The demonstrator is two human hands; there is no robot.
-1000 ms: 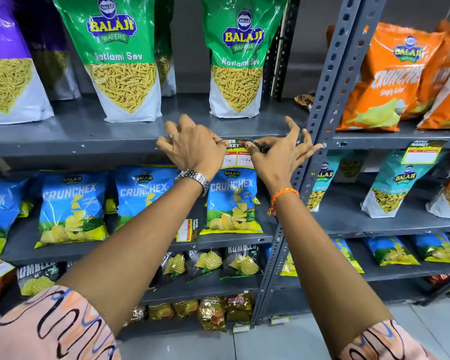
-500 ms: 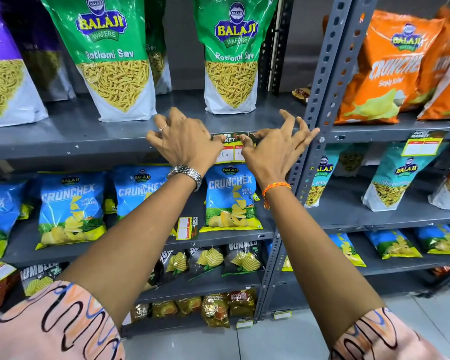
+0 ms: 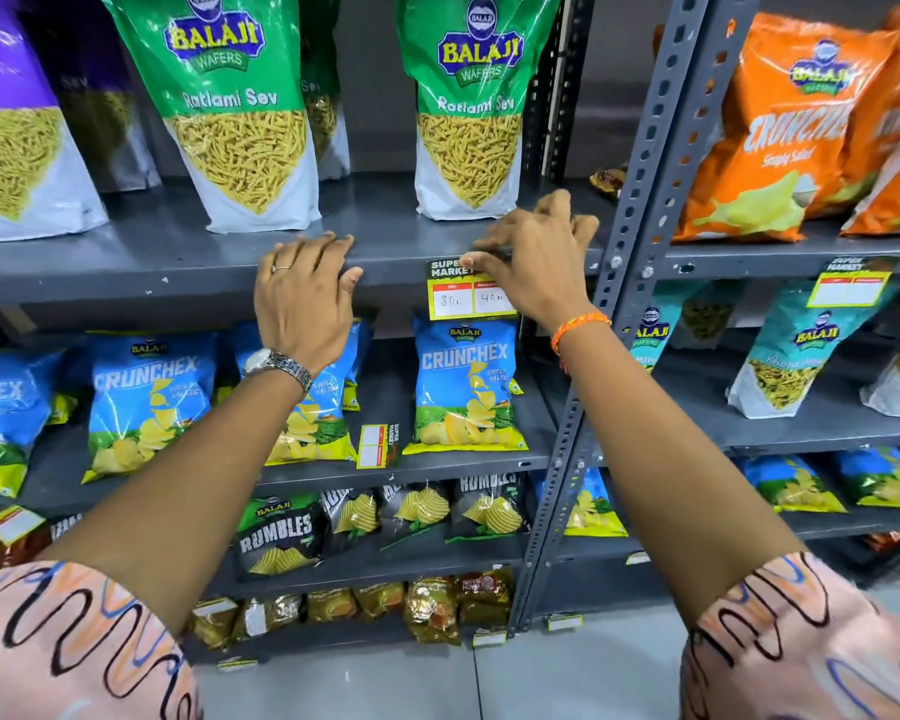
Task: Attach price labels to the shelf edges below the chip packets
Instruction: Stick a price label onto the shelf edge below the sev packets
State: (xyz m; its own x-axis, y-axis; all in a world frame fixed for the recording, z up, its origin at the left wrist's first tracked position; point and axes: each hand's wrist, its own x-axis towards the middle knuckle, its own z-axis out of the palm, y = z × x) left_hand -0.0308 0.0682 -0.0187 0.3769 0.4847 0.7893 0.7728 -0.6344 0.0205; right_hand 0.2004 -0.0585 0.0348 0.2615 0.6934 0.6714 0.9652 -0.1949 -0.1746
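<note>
A yellow and red price label [image 3: 461,299] with handwritten numbers hangs on the grey shelf edge [image 3: 126,284], below a green Ratlami Sev packet [image 3: 468,122]. My right hand [image 3: 533,262] pinches the label's top against the edge, thumb on the dark header and fingers over the shelf top. My left hand [image 3: 302,298] rests on the same edge to the label's left, fingers spread and holding nothing. A blue Crunchex packet [image 3: 463,392] stands just under the label.
A perforated grey upright [image 3: 640,200] stands right of my right hand. Another label [image 3: 849,287] hangs on the right bay's shelf below orange packets [image 3: 765,132]. A label [image 3: 378,445] sits sideways on the lower shelf edge. More packets fill the lower shelves.
My left hand has slid left along the shelf edge and off the label, uncovering its face. My right hand stays at the label's top. The view has shifted slightly.
</note>
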